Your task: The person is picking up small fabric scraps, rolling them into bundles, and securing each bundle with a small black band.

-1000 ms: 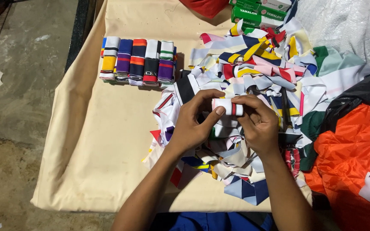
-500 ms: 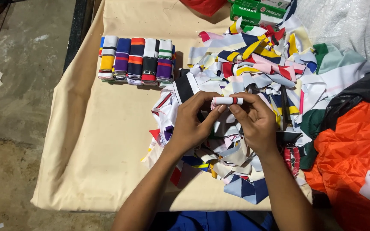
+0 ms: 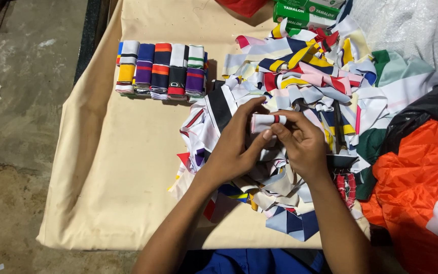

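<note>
small white fabric roll (image 3: 265,122), red-striped, pinched

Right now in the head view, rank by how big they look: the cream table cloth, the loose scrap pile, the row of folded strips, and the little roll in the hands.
1. Cream table cloth
2. Loose scrap pile
3. Row of folded strips
4. Little roll, pinched between both hands

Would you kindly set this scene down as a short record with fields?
Left hand: the left hand pinches one end of a small white fabric roll
Right hand: the right hand grips the roll's other end, by its red stripe
Under the hands: loose pile of coloured fabric strips
Far left: row of folded strips
Surface: beige cloth
Right edge: orange fabric
</note>
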